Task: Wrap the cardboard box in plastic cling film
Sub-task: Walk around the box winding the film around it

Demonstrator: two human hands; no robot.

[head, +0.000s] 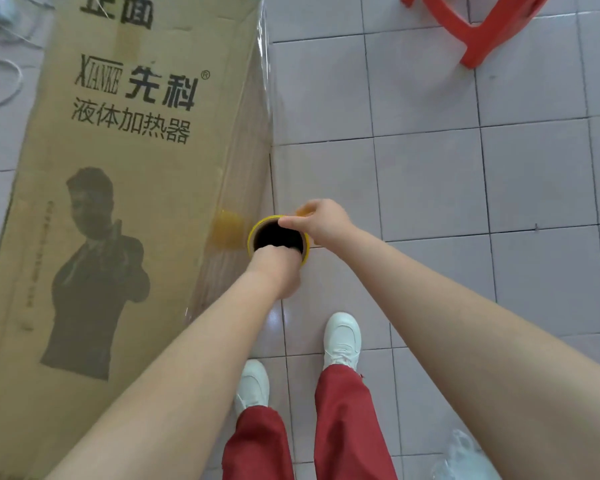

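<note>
The left hand [274,268] hooks its fingers into the hollow core of the cling film roll [255,233], fingertips hidden in the dark. The right hand [321,220] pinches the far rim, thumb on top. Both arms reach forward and down. The roll is just beside the cardboard box [118,202], which is cut off at top and left.
</note>
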